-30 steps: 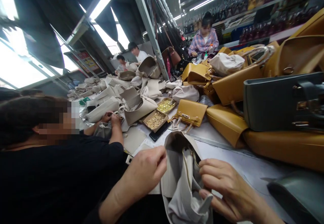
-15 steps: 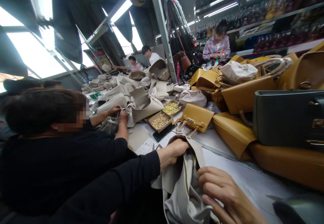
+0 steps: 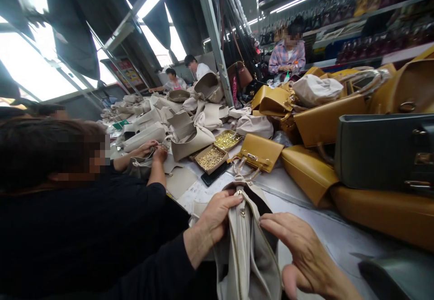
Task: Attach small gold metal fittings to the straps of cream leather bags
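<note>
A beige leather handbag [image 3: 246,250] stands upright on the table edge in front of me, its mouth open at the top. My left hand [image 3: 212,221] wraps round its left side, thumb near a small metal clasp on the rim. On the bag's right side my right hand [image 3: 301,255] presses, fingers curled over the top edge. Both hands hold the bag between them.
A person in black [image 3: 77,227] sits close on my left, working on a beige piece. Two trays of gold hardware [image 3: 212,159] and a phone [image 3: 214,174] lie beyond the bag. Mustard bags [image 3: 259,152] and a dark green bag [image 3: 383,151] pile up on the right. Other workers sit farther back.
My left hand slid from the bag's far rim down to its left side. My right hand moved up onto the top edge, and the bag now stands more upright.
</note>
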Action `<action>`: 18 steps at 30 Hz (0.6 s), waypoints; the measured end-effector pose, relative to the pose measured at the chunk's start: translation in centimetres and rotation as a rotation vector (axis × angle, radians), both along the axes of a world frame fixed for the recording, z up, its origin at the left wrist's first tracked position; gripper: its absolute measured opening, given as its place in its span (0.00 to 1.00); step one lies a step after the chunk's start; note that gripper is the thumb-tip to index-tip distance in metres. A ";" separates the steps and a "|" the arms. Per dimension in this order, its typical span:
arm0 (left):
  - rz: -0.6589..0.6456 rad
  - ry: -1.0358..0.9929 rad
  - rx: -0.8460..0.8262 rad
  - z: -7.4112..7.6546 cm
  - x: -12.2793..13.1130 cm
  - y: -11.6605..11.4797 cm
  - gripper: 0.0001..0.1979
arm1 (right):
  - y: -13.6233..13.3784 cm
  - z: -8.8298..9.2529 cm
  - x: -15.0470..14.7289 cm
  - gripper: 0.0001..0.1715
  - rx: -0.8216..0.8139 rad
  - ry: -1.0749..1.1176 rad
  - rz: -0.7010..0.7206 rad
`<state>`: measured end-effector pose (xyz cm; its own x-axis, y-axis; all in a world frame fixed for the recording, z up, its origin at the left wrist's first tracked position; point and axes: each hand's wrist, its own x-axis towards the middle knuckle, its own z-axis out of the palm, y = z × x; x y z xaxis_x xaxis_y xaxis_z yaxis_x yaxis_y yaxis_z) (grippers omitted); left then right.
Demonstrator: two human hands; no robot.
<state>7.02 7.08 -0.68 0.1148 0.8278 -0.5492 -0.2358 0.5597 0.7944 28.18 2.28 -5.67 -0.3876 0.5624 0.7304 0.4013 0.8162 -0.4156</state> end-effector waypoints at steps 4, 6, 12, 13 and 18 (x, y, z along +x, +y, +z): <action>-0.008 0.063 0.158 0.5 -1.0 -0.3 0.15 | 0.6 -0.4 -0.7 0.28 -0.059 -0.016 -0.105; 0.036 0.143 0.290 0.0 -1.2 -0.5 0.17 | 0.8 -0.7 -1.0 0.14 -0.042 -0.034 -0.182; 0.078 0.052 0.359 -1.2 -0.4 -1.3 0.20 | 1.3 -0.2 -1.5 0.13 -0.007 -0.057 -0.205; 0.089 0.028 0.366 -1.2 -0.2 -1.4 0.20 | 1.3 -0.1 -1.6 0.14 -0.011 -0.056 -0.203; 0.236 -0.065 0.363 -1.5 0.5 -1.5 0.20 | 1.7 0.1 -1.4 0.15 -0.066 -0.067 -0.192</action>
